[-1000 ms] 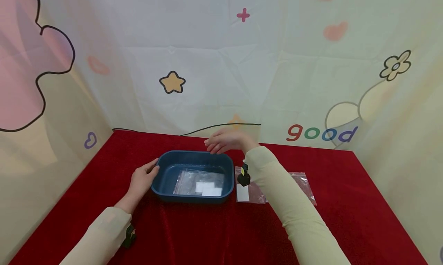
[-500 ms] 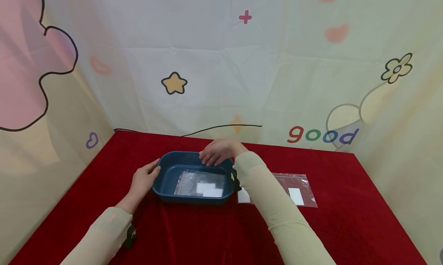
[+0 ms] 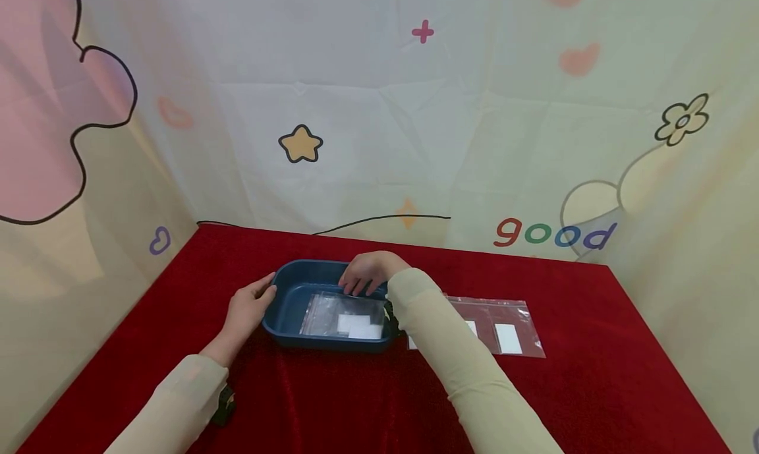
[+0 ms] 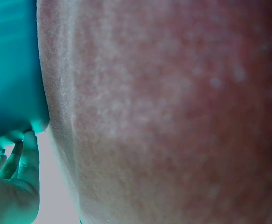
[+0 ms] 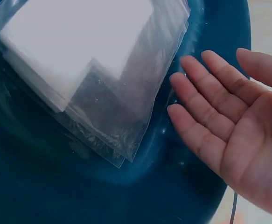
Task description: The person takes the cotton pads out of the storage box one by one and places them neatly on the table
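Observation:
A blue plastic basin (image 3: 290, 315) stands on the red cloth, holding clear zip bags (image 3: 323, 309) with white rectangular pieces (image 3: 364, 331) inside. At the basin's left end my left hand (image 3: 244, 309) rests against the rim and outer wall; its fingers (image 4: 29, 158) touch the wall in the left wrist view. My right hand (image 3: 369, 269) reaches over the back right of the basin, holding nothing. In the right wrist view its fingers (image 5: 205, 102) are loosely extended beside the stacked bags (image 5: 103, 107), with a small gap between them.
Right of the basin, more clear zip bags (image 3: 530, 322) with white pieces (image 3: 508, 339) lie flat on the red cloth (image 3: 593, 375), partly hidden by my right sleeve (image 3: 462, 348). A printed curtain (image 3: 367, 144) hangs behind the table.
My right hand has moved from behind the basin's back rim down and slightly left, into the space over the basin. My left hand stays at the rim. The bags show no movement.

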Tool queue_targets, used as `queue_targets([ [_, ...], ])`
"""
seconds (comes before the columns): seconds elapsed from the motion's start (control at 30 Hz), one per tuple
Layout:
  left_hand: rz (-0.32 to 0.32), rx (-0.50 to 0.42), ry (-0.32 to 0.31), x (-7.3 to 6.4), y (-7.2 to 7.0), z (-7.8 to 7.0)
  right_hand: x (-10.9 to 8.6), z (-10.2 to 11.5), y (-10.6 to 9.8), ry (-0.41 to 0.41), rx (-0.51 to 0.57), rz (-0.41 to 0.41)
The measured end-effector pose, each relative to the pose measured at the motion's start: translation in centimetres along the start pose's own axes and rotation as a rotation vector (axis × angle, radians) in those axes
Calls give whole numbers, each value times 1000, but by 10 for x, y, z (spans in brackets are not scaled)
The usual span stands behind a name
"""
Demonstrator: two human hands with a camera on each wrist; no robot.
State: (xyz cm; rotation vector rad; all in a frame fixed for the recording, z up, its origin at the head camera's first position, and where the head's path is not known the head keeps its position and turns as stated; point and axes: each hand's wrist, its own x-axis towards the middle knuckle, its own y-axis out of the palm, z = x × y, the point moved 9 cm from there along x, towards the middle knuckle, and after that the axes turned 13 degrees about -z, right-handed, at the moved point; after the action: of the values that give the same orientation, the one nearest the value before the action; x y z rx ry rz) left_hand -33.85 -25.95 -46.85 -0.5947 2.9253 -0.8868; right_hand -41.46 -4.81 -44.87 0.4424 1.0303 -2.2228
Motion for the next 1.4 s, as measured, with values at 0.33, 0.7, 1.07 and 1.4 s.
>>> queue_targets([
  [0.33,-1,2,0,2,0,3,5,-7,7,63,-21,9],
  [0.7,-4,2,-2,2,0,1,4,-3,1,17,-51,-53],
  [1.07,-7,-1,-6,3,1,2,4,-1,4,-6,-153,-23],
  [1.4,-13,-7,19,-1,0,-2,1,-3,1,61,-43,-61],
])
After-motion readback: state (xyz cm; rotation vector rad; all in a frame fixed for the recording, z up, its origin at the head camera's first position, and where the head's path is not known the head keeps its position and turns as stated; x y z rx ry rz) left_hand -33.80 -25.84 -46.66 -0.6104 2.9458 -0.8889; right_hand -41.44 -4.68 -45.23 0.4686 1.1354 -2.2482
